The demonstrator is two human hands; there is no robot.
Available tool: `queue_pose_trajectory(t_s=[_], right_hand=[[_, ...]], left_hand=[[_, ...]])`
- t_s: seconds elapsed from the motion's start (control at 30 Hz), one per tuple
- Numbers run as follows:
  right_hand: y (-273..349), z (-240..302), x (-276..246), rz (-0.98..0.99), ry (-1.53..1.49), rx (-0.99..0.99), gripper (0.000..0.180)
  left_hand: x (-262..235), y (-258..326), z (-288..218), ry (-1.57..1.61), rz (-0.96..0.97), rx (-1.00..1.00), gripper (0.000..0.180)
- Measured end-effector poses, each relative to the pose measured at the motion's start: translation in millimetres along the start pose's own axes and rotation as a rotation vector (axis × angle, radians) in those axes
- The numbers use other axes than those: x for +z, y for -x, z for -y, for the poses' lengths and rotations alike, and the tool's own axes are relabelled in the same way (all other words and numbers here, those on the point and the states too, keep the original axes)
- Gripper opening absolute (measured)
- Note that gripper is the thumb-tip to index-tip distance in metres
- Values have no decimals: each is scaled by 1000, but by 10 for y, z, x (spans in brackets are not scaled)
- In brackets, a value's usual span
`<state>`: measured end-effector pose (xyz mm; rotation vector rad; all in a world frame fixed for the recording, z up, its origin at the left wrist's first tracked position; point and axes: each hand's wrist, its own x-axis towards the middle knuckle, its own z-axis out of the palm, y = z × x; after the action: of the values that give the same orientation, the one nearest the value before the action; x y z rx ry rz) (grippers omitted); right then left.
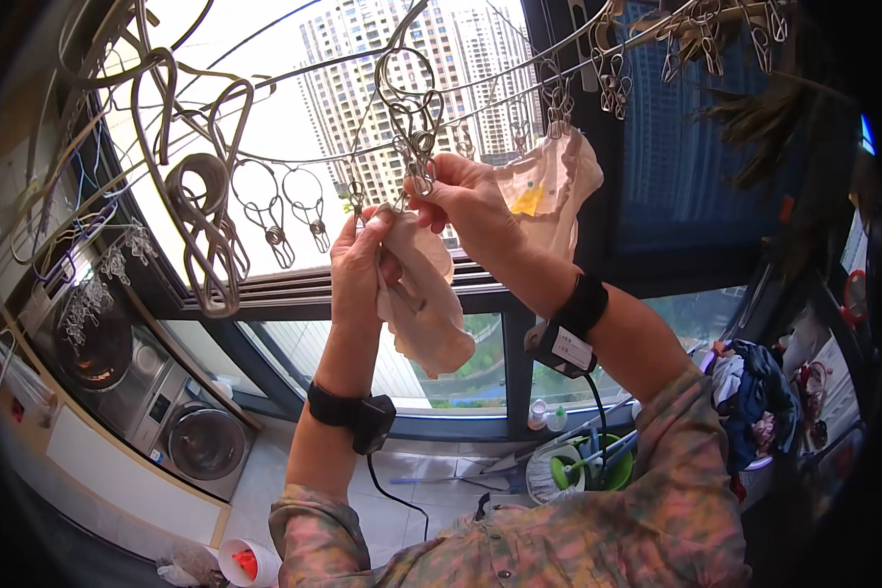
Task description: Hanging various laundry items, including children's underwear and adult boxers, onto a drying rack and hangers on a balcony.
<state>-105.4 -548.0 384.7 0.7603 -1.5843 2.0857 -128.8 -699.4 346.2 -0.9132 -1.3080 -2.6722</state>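
Observation:
Both my arms are raised toward a hanging wire drying rack by the window. My left hand (pixel 356 253) is closed, pinching the upper edge of a small pale pink garment (pixel 426 314) that hangs down limp. Beside it, my right hand (pixel 472 204) is closed with thumb and fingers on a metal wire clothes peg (pixel 419 178), right above the garment's top edge. Whether the peg's jaws have the cloth between them is hidden by my fingers. Just right of my right hand, a second pale pink garment (pixel 563 186) with a yellow patch hangs from other pegs.
More wire pegs (pixel 276 235) dangle left, and a large hook cluster (pixel 201 196) hangs close. A window frame (pixel 382 421) stands ahead. Below are a front-loading washing machine (pixel 206 443), a green mop bucket (pixel 617 465), a white bin (pixel 248 561) and a clothes pile (pixel 755 402).

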Motion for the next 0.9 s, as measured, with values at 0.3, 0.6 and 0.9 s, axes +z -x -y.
queue_pose_trajectory(t_s=[0.3, 0.6, 0.9], right_hand=[[103, 7, 12, 12, -32, -21, 10], [368, 231, 2, -130, 161, -195, 28], [203, 289, 578, 216, 229, -103, 44]], left_hand=[[-22, 1, 28, 10, -76, 2, 12], [143, 343, -263, -73, -84, 67, 32], [59, 670, -558, 92, 95, 92, 11]])
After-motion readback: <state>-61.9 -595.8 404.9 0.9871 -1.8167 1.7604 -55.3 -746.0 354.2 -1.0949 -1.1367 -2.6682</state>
